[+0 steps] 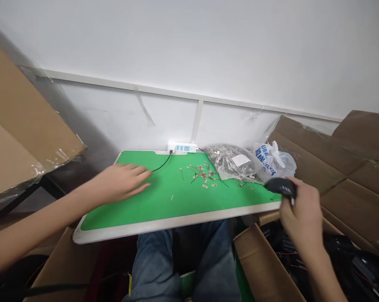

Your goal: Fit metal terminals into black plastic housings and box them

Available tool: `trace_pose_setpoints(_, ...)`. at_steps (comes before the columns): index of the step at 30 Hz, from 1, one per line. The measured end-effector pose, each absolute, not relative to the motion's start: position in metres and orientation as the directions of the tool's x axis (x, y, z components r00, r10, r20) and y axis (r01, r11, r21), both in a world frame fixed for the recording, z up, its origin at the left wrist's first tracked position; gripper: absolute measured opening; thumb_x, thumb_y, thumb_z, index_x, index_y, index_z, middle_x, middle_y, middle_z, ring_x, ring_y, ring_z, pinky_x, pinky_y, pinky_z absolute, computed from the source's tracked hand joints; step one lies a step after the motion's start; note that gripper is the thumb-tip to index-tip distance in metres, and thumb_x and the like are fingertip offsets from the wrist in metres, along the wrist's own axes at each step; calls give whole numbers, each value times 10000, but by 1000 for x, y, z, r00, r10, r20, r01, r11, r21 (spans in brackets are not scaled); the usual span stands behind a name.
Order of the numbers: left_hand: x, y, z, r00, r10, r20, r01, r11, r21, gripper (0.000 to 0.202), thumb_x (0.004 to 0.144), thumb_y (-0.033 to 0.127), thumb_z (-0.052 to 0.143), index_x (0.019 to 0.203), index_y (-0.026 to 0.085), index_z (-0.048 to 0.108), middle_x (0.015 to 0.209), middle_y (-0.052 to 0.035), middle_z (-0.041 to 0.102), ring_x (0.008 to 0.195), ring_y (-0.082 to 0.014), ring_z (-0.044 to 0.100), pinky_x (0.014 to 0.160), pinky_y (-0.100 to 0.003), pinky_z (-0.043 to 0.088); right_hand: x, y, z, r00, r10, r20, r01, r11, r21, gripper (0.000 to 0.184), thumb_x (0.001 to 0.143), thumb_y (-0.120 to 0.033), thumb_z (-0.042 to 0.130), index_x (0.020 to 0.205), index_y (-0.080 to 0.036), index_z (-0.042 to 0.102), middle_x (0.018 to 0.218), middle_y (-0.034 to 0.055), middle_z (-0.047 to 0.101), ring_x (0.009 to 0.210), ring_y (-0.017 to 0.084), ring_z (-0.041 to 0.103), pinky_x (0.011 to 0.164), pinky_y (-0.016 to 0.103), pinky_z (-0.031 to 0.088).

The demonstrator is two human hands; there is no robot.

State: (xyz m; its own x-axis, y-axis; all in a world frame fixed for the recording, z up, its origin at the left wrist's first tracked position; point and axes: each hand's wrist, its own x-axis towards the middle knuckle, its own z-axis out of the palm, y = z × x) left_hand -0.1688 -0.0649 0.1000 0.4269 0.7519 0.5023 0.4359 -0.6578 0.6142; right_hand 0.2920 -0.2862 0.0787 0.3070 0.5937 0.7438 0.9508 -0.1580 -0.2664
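My right hand [304, 212] grips a black curved plastic part [280, 187] with small light marks or slots on it, held over the right end of the green tabletop [151, 197]. My left hand [123, 182] is over the left half of the table, fingers stretched out and thumb apart. A black cable [162, 164] runs from the white power strip [186, 147] down to behind the left fingers; its end is hidden. Small metal discs with thin wires [203, 172] lie scattered at the middle of the table. A thin pale strip [172, 197] lies nearer the front edge.
A clear bag of small metal parts [236, 161] and a knotted white plastic bag [274, 161] sit at the back right. An open carton of black parts [258, 260] stands below right. Cardboard [29, 113] rises at left; a white wall [189, 50] stands behind.
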Motion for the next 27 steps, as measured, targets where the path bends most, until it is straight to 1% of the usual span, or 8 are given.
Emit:
trace_pose_setpoints(2, -118, -37, 87, 626, 620, 473, 371, -770, 518, 309, 684, 454, 898, 864, 255, 746, 777, -44, 716, 715, -224, 662, 786, -299, 531, 273, -234, 89, 366, 600, 711, 875, 38, -482, 388, 914, -347, 522, 1256, -203, 634, 1228, 179, 679, 1152, 358, 624, 1016, 570, 508)
trace_pose_setpoints(5, -49, -6, 55, 585, 572, 575, 341, -816, 466, 272, 851, 438, 749, 1051, 255, 732, 957, -72, 769, 857, -252, 729, 839, -318, 552, 244, -148, 86, 373, 793, 481, 542, 234, -807, 336, 838, -450, 653, 1098, -239, 657, 1105, 110, 721, 925, 283, 663, 771, 439, 593)
trace_pose_setpoints(8, -10, 8, 20, 582, 625, 521, 451, -781, 432, 312, 995, 326, 515, 1243, 206, 661, 1153, -107, 764, 983, -268, 742, 909, -383, 561, 212, -70, 69, 274, 956, 107, 107, 80, -991, 216, 725, -362, 752, 886, -270, 642, 812, 36, 690, 666, 182, 600, 539, 288, 505)
trace_pose_setpoints(13, -4, 25, -16, 463, 726, 507, 511, -687, 517, 510, 1012, 290, 485, 1503, 161, 431, 1197, -118, 746, 743, -224, 724, 787, -387, 594, 174, 4, 41, 131, 991, 37, -76, 47, -996, 195, 682, -275, 711, 842, -241, 605, 656, -25, 616, 540, 123, 544, 486, 238, 474)
trace_pose_setpoints(16, -9, 31, -19, 433, 691, 578, 484, -720, 498, 765, 910, 261, 640, 1595, 165, 311, 1423, -174, 625, 851, -227, 731, 844, -389, 606, 171, 12, 29, 52, 998, -20, -177, -11, -984, 306, 656, -254, 720, 948, -230, 630, 691, -42, 647, 519, 117, 543, 463, 227, 473)
trace_pose_setpoints(20, -9, 34, -17, 537, 606, 586, 479, -792, 380, 717, 901, 180, 605, 1587, 263, 414, 1601, -141, 457, 1252, -304, 648, 953, -400, 592, 182, 0, 22, -35, 999, -30, -182, -35, -983, 393, 682, -289, 795, 1039, -209, 652, 763, -38, 682, 557, 112, 588, 484, 209, 496)
trace_pose_setpoints(25, -10, 34, -19, 521, 548, 654, 468, -825, 317, 591, 897, 196, 640, 1481, 237, 565, 1577, -165, 464, 1245, -313, 634, 959, -420, 581, 196, -11, 28, -119, 993, 13, -191, -10, -982, 401, 835, -512, 743, 1083, -218, 632, 853, 4, 686, 620, 132, 649, 581, 252, 564)
trace_pose_setpoints(27, -12, 34, -17, 457, 517, 724, 464, -833, 301, 446, 908, 239, 655, 1351, 196, 662, 1554, -192, 474, 1219, -312, 625, 1007, -467, 550, 204, -11, 31, -66, 996, 61, -55, 57, -997, 395, 904, -547, 646, 1126, -220, 630, 898, 22, 691, 667, 147, 666, 597, 261, 550)
